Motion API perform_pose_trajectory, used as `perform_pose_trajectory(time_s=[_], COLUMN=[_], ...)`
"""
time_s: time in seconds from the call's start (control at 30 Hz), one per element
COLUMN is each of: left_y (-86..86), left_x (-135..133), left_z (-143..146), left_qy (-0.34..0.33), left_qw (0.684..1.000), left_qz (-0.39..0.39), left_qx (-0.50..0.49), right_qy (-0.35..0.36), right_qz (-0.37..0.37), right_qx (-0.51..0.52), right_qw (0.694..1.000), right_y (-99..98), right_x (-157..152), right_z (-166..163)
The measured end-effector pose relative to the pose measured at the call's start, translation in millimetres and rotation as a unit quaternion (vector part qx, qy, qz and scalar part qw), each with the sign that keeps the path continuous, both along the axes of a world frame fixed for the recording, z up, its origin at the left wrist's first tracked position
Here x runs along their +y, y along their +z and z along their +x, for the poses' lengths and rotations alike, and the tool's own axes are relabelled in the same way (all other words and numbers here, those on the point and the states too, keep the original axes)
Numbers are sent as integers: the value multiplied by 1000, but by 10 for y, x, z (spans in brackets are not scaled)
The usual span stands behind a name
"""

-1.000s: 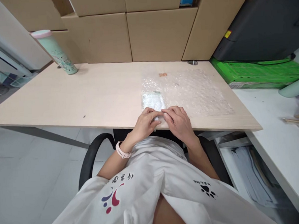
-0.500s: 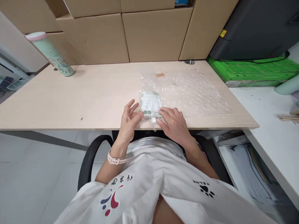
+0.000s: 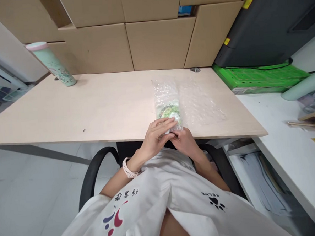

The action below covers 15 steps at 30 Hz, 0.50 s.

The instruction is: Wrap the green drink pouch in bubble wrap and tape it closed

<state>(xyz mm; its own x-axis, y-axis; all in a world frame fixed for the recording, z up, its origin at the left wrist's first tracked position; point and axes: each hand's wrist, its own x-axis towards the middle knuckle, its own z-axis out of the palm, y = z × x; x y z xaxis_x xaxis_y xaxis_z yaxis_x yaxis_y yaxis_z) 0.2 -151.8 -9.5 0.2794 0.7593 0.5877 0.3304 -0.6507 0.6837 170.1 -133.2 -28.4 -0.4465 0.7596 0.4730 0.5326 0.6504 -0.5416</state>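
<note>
A small packet with a green and white print lies under clear bubble wrap near the desk's front edge. Part of the wrap is folded over it, and the rest spreads flat to the right. My left hand rests across the packet's near end, its fingers stretched out and pointing right. Gripping the near edge of the wrapped packet is my right hand, with its fingers curled and partly hidden by the left hand. The packet's nearest part is covered by both hands.
Cardboard boxes line the back of the wooden desk. A pale green tumbler stands at the back left. To the right are a green box under a dark case and a white side table.
The packet has been turned so its green print shows, with bubble wrap now around it. My left hand has moved right onto it, and my right hand has closed on the near edge.
</note>
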Motion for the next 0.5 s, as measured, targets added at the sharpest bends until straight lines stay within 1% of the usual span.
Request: perform_pose_trajectory(time_s=[0.1, 0.27, 0.33, 0.4, 0.5], left_y=[-16, 4, 0, -12, -34], left_x=[66, 42, 41, 57, 90], left_z=[9, -7, 3, 31, 89], left_qy=[21, 53, 63, 70, 81], left_qw=[1000, 998, 998, 997, 997], left_qz=[16, -7, -8, -7, -2], left_qx=[10, 14, 24, 25, 17], right_qy=[-26, -52, -64, -59, -29], right_qz=[1, 66, 79, 75, 47], right_qx=[-1, -56, -73, -78, -75], right_qw=[1000, 995, 992, 992, 996], right_y=[1, 55, 81, 109, 151], right_x=[-10, -67, -92, -110, -126], right_z=[13, -3, 8, 46, 162])
